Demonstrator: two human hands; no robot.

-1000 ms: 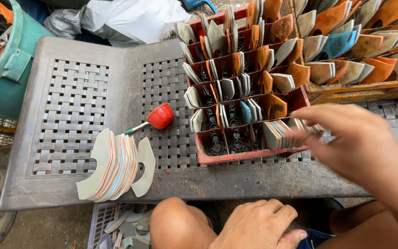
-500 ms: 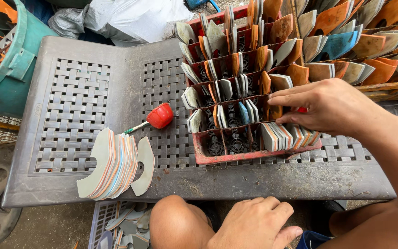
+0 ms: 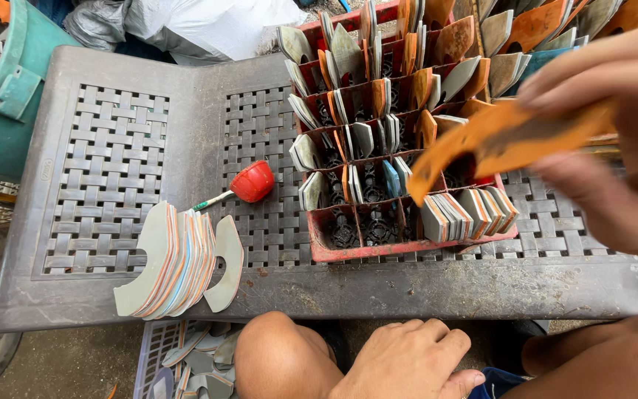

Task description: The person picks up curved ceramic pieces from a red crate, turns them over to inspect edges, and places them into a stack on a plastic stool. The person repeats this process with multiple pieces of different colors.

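Since half a second ago my right hand [image 3: 614, 140] has risen out of the red crate [image 3: 407, 247] and come close to my face, bringing one thin orange piece [image 3: 503, 140] with it. My fingers are clamped on that piece, thumb below and fingertips above, and it hangs blurred over the crate's near right corner. My left hand [image 3: 404, 362] lies loose and holding nothing on my lap, below the crate's front wall.

Upright flat pieces in grey, orange and blue pack the crate's compartments. Left of the crate stands a fanned stack of curved pieces [image 3: 175, 258], and between stack and crate lies a small red-headed tool [image 3: 249, 182], all on a grey woven plastic table [image 3: 105, 148].

My grip looks light on a thin, slippery piece; I judge it could slide free, drop onto the crate and knock standing pieces askew.
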